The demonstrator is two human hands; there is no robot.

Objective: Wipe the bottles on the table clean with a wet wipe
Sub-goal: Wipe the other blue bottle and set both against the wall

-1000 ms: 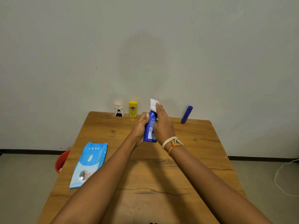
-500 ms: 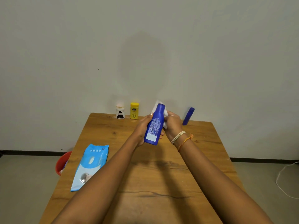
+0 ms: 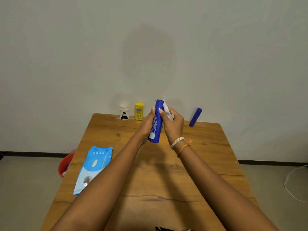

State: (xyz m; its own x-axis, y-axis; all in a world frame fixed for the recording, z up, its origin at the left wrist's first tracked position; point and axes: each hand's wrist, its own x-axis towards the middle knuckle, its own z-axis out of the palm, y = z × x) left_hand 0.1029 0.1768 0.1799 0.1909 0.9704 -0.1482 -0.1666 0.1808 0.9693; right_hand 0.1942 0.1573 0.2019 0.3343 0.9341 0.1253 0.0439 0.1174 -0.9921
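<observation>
— While the blue bottle (image 3: 156,124) is held up above the far half of the wooden table (image 3: 166,172), how is it gripped?

— It is clasped by the left hand (image 3: 148,125), whose fingers are curled round its left side, with the thumb laid near the neck. The bottle is kept nearly upright, cap end up and tilted slightly, with the printed label turned toward the camera. It is lifted clear of the tabletop.

— And the right hand (image 3: 173,125)?

— A white wet wipe (image 3: 167,110) is pinched in it and pressed against the upper right side of the bottle, just below the cap. The thumb is laid on the bottle's front. Thread bands (image 3: 180,143) are worn at that wrist.

— What else is seen on the table?

— At the far edge, by the wall, a small white bottle (image 3: 124,113) and a yellow bottle (image 3: 139,111) are set upright, just beside each other, left of the hands. A dark blue tube (image 3: 195,117) is propped at a slant to the right, well apart from them. A light blue pack of wipes (image 3: 94,169) is laid flat near the left edge.

— And off the table?

— A red bucket (image 3: 65,164) is partly seen on the floor at the left, and a white cable (image 3: 293,184) is trailed across the floor at the right.
</observation>
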